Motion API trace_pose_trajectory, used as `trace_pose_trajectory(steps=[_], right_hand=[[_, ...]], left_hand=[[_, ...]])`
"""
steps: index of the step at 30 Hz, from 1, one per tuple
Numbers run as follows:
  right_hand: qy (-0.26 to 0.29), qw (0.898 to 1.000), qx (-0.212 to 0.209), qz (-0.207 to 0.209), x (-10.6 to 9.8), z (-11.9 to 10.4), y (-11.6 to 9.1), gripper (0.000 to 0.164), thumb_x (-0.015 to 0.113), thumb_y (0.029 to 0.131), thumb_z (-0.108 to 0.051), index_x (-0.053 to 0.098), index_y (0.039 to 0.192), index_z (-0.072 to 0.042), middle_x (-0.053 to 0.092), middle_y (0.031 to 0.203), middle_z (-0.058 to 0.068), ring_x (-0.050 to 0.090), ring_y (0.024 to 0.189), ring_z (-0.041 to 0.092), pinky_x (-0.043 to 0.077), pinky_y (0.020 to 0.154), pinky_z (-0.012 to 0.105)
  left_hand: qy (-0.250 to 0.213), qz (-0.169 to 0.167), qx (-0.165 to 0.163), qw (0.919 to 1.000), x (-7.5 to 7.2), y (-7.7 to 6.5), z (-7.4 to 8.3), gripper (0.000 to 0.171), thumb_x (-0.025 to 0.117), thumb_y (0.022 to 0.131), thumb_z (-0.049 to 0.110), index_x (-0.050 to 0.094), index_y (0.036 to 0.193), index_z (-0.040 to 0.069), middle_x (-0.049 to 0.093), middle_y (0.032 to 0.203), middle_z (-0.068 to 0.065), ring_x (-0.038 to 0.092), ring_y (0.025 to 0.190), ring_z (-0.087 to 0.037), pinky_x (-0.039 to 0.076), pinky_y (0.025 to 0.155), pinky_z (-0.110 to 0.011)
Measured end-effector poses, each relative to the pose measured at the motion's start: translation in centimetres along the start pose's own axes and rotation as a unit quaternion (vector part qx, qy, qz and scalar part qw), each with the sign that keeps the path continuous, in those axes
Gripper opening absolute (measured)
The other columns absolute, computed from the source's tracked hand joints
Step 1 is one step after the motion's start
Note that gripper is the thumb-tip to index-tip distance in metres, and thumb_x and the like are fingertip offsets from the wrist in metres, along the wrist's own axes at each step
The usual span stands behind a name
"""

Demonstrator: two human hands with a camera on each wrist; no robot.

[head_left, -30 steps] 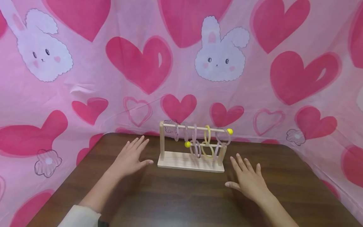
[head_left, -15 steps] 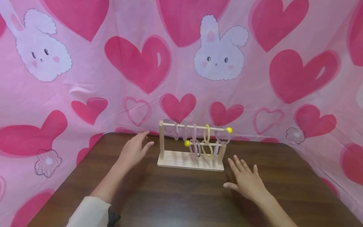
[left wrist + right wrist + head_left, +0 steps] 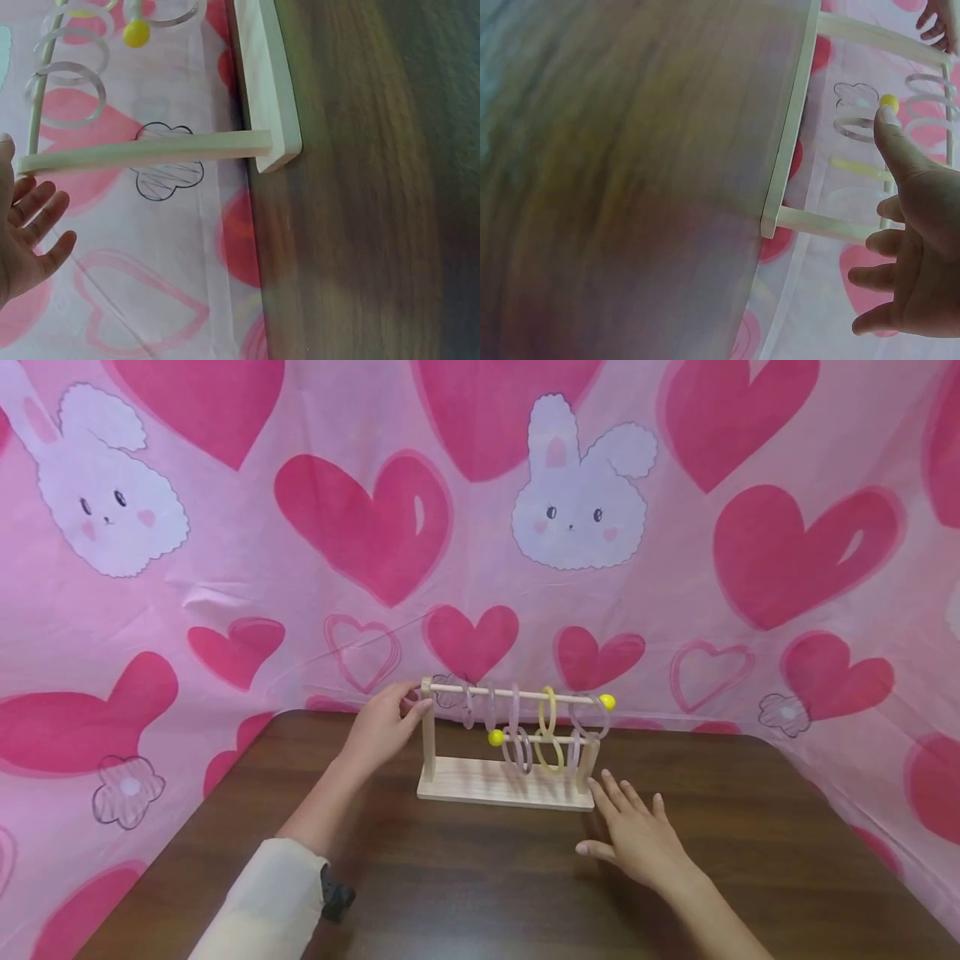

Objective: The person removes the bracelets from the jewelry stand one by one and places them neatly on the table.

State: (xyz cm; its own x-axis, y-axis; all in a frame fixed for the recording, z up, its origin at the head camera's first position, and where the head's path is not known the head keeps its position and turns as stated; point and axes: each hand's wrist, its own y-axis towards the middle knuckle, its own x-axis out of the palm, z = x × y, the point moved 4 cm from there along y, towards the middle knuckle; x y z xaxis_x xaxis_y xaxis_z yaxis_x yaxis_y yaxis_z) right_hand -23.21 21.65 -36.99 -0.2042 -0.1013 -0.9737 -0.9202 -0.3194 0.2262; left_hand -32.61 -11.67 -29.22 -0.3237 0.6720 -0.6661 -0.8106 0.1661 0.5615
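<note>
A pale wooden bangle stand [image 3: 495, 782] rests on the table, with two posts and two horizontal rods tipped with yellow balls. Several clear and lilac bangles [image 3: 514, 708] hang on the rods, along with yellow bangles [image 3: 549, 754]. My left hand [image 3: 382, 727] is at the top of the tall left post, thumb in front of it; in the left wrist view its fingers are loosely bent beside the post [image 3: 142, 152]. Whether they touch it I cannot tell. By the short right post, my right hand [image 3: 641, 835] has its fingers spread and holds nothing.
The dark brown wooden table [image 3: 465, 893] reaches back to a pink cloth backdrop [image 3: 480, 527] printed with hearts and rabbits. A pale sleeve [image 3: 266, 893] covers the left forearm, with a dark band [image 3: 337, 897] at its cuff.
My left hand has moved right and up to the tall post's top. My right hand has shifted slightly left, closer to the stand. The stand and bangles stay in place.
</note>
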Motion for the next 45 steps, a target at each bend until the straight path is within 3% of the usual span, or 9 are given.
trace_pose_trajectory(steps=[5, 9, 16, 26, 30, 36, 40, 43, 45], right_hand=[[0.002, 1.000, -0.009, 0.016, 0.0, -0.3, 0.2, 0.084, 0.066, 0.076, -0.054, 0.039, 0.139, -0.004, 0.032, 0.144, 0.020, 0.037, 0.124, 0.042, 0.021, 0.093, 0.071], [0.008, 1.000, -0.013, 0.022, -0.1, -0.5, 0.3, 0.083, 0.066, 0.077, -0.052, 0.038, 0.140, -0.006, 0.033, 0.143, 0.020, 0.037, 0.125, 0.041, 0.021, 0.093, 0.070], [0.016, 1.000, -0.016, 0.021, -0.2, -0.8, 0.5, 0.081, 0.065, 0.079, -0.051, 0.038, 0.141, -0.007, 0.032, 0.144, 0.019, 0.036, 0.126, 0.041, 0.024, 0.095, 0.067], [0.022, 0.999, -0.029, 0.034, 0.0, -1.1, 0.7, 0.081, 0.066, 0.078, -0.050, 0.037, 0.141, -0.010, 0.032, 0.144, 0.018, 0.039, 0.124, 0.040, 0.026, 0.095, 0.066], [0.021, 0.998, -0.039, 0.052, -0.3, -1.2, 0.9, 0.076, 0.067, 0.079, -0.048, 0.041, 0.139, -0.009, 0.038, 0.141, 0.018, 0.042, 0.122, 0.038, 0.031, 0.094, 0.063], [0.036, 0.989, -0.049, 0.139, -1.6, -1.0, 1.7, 0.058, 0.072, 0.078, -0.037, 0.057, 0.125, -0.006, 0.057, 0.123, 0.015, 0.058, 0.104, 0.033, 0.048, 0.080, 0.052], [0.063, 0.985, -0.025, 0.159, -2.4, -0.6, 2.3, 0.050, 0.074, 0.078, -0.032, 0.061, 0.119, -0.006, 0.065, 0.108, 0.015, 0.064, 0.086, 0.035, 0.051, 0.061, 0.051], [0.083, 0.980, 0.000, 0.182, -3.0, -0.4, 2.7, 0.044, 0.074, 0.078, -0.028, 0.064, 0.114, -0.004, 0.067, 0.073, 0.011, 0.062, 0.065, 0.030, 0.049, 0.057, 0.050], [0.093, 0.973, 0.013, 0.211, -3.5, -0.2, 2.9, 0.040, 0.075, 0.078, -0.024, 0.067, 0.110, -0.003, 0.055, 0.051, 0.003, 0.053, 0.051, 0.024, 0.048, 0.056, 0.050]], left_hand=[[-0.023, 0.001, -0.013, 0.9997, 0.3, 0.6, 0.1, 0.038, 0.061, 0.090, 0.030, 0.058, 0.118, 0.004, 0.061, 0.099, -0.010, 0.060, 0.087, -0.025, 0.049, 0.077, -0.040], [-0.075, 0.000, -0.032, 0.9967, 0.7, 1.0, 0.0, 0.037, 0.058, 0.092, 0.027, 0.057, 0.119, 0.001, 0.060, 0.103, -0.014, 0.060, 0.094, -0.027, 0.048, 0.083, -0.040], [-0.177, 0.006, -0.085, 0.9805, 1.3, 1.6, -0.1, 0.038, 0.051, 0.096, 0.026, 0.055, 0.120, -0.004, 0.060, 0.111, -0.021, 0.054, 0.105, -0.030, 0.041, 0.093, -0.042], [-0.240, 0.021, -0.093, 0.9660, 2.3, 2.2, -0.1, 0.035, 0.048, 0.098, 0.021, 0.055, 0.119, -0.005, 0.058, 0.114, -0.022, 0.054, 0.105, -0.031, 0.041, 0.093, -0.041], [-0.282, 0.038, -0.089, 0.9546, 2.7, 2.1, -0.3, 0.031, 0.049, 0.097, 0.016, 0.056, 0.119, -0.004, 0.059, 0.115, -0.021, 0.053, 0.102, -0.029, 0.042, 0.090, -0.040], [-0.361, 0.047, -0.104, 0.9256, 3.4, 2.2, -0.7, 0.034, 0.051, 0.095, 0.016, 0.054, 0.121, -0.005, 0.057, 0.116, -0.024, 0.053, 0.106, -0.024, 0.041, 0.093, -0.034], [-0.379, 0.052, -0.104, 0.9179, 3.5, 2.3, -0.9, 0.034, 0.053, 0.093, 0.016, 0.054, 0.120, -0.005, 0.058, 0.114, -0.025, 0.053, 0.106, -0.022, 0.042, 0.093, -0.031], [-0.388, 0.055, -0.104, 0.9142, 3.6, 2.4, -1.0, 0.033, 0.054, 0.092, 0.015, 0.055, 0.118, -0.005, 0.058, 0.113, -0.025, 0.054, 0.104, -0.021, 0.042, 0.092, -0.030], [-0.393, 0.053, -0.105, 0.9120, 3.6, 2.4, -1.0, 0.032, 0.054, 0.092, 0.014, 0.055, 0.117, -0.006, 0.057, 0.113, -0.027, 0.054, 0.102, -0.018, 0.043, 0.092, -0.029]])
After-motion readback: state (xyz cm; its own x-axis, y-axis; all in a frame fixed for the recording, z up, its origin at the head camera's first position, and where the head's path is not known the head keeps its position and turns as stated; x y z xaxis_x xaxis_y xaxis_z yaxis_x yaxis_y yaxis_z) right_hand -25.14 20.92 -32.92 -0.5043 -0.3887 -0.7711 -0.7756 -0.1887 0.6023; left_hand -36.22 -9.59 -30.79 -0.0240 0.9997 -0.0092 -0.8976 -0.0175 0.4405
